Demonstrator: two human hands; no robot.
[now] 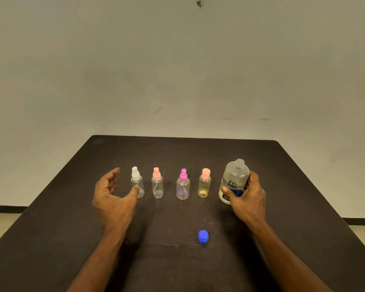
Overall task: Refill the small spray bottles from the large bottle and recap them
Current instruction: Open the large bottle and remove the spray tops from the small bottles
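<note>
Several small spray bottles stand in a row on the dark table, all capped: a clear one with a white cap, a clear one with a pale pink cap, a purple-tinted one with a magenta cap and a yellow one with a salmon cap. My right hand grips the large uncapped "renu" bottle, which stands at the right end of the row. Its blue cap lies nearer to me. My left hand is open beside the white-capped bottle, its thumb tip at the bottle's side.
The table's far edge lies well behind the bottles, against a plain wall. Its left and right edges slope away towards me. Bare tabletop surrounds the blue cap and stretches behind the row.
</note>
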